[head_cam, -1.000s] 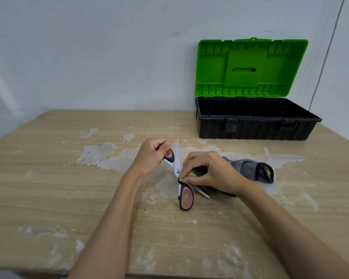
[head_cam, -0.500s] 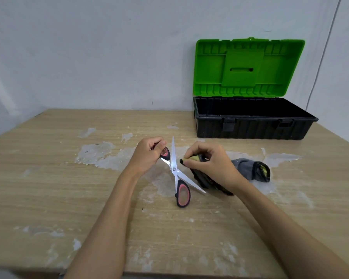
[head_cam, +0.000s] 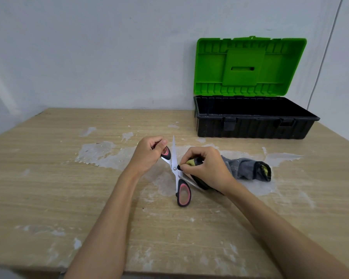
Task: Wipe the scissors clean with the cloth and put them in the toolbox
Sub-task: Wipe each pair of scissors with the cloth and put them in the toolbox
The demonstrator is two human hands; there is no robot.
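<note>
The scissors (head_cam: 176, 174) lie spread open on the wooden table (head_cam: 48, 188), with black-and-pink handles and steel blades. My left hand (head_cam: 147, 155) grips the upper handle. My right hand (head_cam: 207, 169) pinches a fold of the grey, black and yellow cloth (head_cam: 248, 168) and presses it against the blades close to the pivot. One blade points away from me; the other runs under my right hand. The toolbox (head_cam: 252, 125), black with a raised green lid, stands open at the back right.
The table top carries white patches of dried residue around the scissors. A pale wall runs right behind the toolbox. The table's front edge lies close to my body.
My right hand slid the cloth up the blade away from me, then came back down to the pivot. My left hand kept its hold on the handle.
</note>
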